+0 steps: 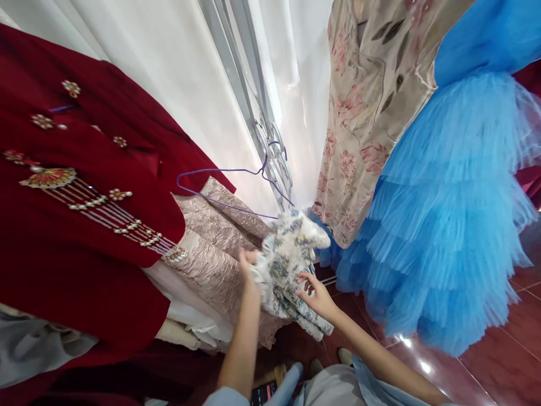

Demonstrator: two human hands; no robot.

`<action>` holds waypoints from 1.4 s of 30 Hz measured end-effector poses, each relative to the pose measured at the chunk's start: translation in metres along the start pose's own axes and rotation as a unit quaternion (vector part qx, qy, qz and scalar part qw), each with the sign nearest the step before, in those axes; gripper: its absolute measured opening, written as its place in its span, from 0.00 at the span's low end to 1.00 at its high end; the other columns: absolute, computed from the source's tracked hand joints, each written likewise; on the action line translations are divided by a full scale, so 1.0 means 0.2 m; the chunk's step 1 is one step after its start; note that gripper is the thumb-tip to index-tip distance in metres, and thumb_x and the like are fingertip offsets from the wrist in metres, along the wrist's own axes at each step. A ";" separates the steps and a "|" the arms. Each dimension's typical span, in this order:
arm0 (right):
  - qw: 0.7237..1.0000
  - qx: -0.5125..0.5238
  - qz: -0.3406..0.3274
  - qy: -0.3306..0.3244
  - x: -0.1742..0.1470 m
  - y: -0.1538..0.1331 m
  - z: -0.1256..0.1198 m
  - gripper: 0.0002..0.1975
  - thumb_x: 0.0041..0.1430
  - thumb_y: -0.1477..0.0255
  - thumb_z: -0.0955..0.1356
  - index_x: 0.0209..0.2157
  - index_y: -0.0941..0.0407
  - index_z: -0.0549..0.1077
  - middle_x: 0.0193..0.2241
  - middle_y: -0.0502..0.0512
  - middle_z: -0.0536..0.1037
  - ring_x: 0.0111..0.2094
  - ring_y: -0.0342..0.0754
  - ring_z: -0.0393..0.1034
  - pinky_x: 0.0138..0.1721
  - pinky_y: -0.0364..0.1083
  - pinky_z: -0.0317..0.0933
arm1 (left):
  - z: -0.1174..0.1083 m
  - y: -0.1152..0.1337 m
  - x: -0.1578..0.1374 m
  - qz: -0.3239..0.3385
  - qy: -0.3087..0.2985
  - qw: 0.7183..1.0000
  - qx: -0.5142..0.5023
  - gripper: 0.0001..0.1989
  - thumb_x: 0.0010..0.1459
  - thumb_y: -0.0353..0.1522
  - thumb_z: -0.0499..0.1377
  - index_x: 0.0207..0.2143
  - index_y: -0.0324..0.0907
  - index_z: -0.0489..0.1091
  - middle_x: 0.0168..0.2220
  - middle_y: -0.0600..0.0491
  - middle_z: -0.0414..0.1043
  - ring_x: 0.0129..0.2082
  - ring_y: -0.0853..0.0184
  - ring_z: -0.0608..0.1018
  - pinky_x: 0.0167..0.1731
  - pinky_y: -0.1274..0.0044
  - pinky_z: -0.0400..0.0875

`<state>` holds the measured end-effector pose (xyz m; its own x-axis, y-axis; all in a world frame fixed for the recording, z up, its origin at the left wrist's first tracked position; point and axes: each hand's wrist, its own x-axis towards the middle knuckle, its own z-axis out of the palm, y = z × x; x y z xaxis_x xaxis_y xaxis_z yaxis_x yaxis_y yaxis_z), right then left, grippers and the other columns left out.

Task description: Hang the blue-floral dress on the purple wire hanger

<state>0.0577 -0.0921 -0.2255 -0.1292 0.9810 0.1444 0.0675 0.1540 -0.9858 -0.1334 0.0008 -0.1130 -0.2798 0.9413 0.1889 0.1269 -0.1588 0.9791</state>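
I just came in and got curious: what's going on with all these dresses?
A person has both hands on or near a ruffled white floral fabric garment. The left hand is at its edge, blurred; the right hand, fingers loosely curled, is by its front. A thin purple hanger meets its top, but I can't tell if it goes inside. A beaded dark red garment is to the left, and a tiered blue tulle dress to the right.

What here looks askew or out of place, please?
The purple hanger tilts, mostly bare: the white floral garment is bunched by the hanger's lower right end, between left hand and right hand, instead of spread across it.
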 end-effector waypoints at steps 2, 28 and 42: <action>0.997 -0.028 -0.038 -0.053 -0.01 -0.03 -0.02 0.30 0.50 0.60 0.75 0.54 0.56 0.70 0.50 0.61 0.74 0.46 0.55 0.70 0.48 0.52 0.65 | 0.21 -0.11 -0.21 0.022 -0.082 0.996 0.006 0.33 0.57 0.62 0.45 0.14 0.46 0.49 0.15 0.57 0.50 0.19 0.68 0.61 0.28 0.71 0.64; 0.975 0.071 0.025 -0.208 0.14 -0.81 -0.64 0.26 0.44 0.65 0.80 0.41 0.55 0.67 0.28 0.46 0.72 0.25 0.41 0.62 0.27 0.39 0.56 | 0.27 -0.17 -0.63 -0.089 -0.232 0.966 -0.069 0.21 0.55 0.49 0.62 0.41 0.42 0.72 0.45 0.45 0.74 0.50 0.53 0.73 0.53 0.64 0.67; 0.956 0.151 0.122 -0.220 0.05 -0.62 -0.95 0.06 0.44 0.69 0.69 0.23 0.58 0.74 0.21 0.51 0.75 0.26 0.47 0.68 0.32 0.44 0.65 | 0.44 -0.06 -0.64 -0.164 -0.451 0.865 -0.143 0.24 0.50 0.43 0.71 0.41 0.42 0.64 0.32 0.55 0.70 0.30 0.69 0.71 0.33 0.79 0.63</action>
<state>0.2365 -0.0780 -0.0862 -0.5541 0.8288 -0.0778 -0.1311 -0.1791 -0.9750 -0.0160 -0.0919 -0.1553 0.6178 0.7783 -0.1123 -0.0956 0.2161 0.9717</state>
